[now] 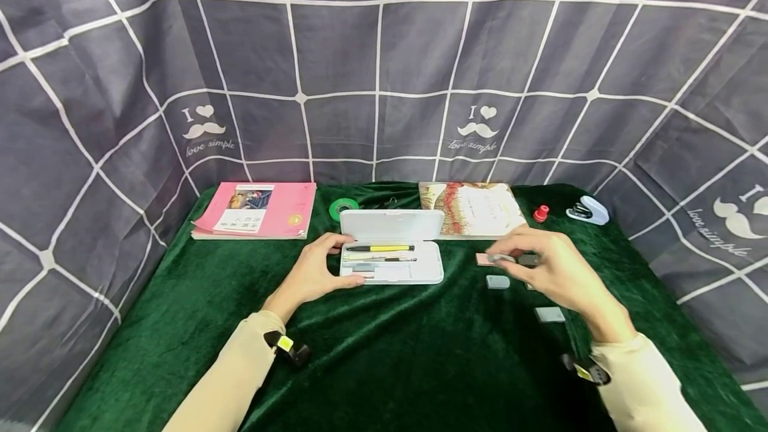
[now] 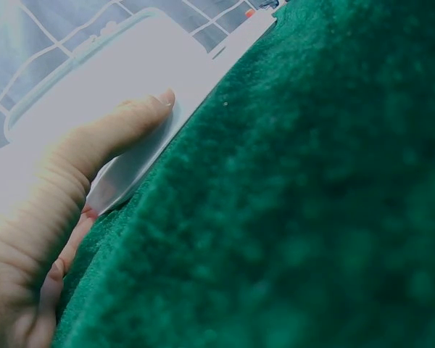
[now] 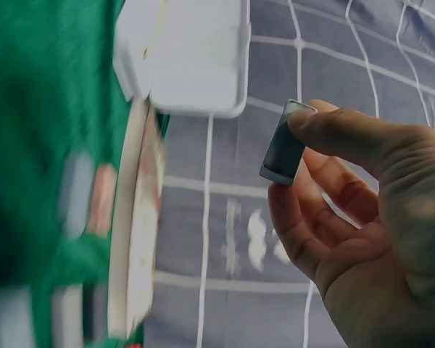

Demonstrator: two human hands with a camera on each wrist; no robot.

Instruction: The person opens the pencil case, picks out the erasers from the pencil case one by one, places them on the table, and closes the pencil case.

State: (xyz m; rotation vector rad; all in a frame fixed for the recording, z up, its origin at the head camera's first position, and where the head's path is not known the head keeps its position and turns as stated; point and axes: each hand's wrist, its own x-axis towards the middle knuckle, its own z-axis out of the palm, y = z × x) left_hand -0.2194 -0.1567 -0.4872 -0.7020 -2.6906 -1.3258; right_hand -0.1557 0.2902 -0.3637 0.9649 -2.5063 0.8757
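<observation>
A white pencil case (image 1: 427, 264) lies open on the green cloth, its lid (image 1: 393, 225) raised at the back. Inside are a yellow-and-black pen (image 1: 384, 248), other slim pens and a small greyish piece at the left end. My left hand (image 1: 313, 271) grips the case's left end, thumb at the front edge, fingers behind. Off to the right, my right hand (image 1: 558, 262) pinches a small grey eraser (image 3: 284, 148) between thumb and fingers, raised above the cloth. Below it lie a pink eraser (image 1: 482, 259), a blue-grey one (image 1: 497, 282) and a pale one (image 1: 550, 315).
A pink book (image 1: 270, 212) lies at the back left, a patterned book (image 1: 474, 209) at the back right. Green tape (image 1: 343, 208) sits behind the case. Farther right are a small red object (image 1: 541, 213) and a white-and-black stapler-like item (image 1: 588, 211). A grey curtain (image 1: 336, 52) hangs behind.
</observation>
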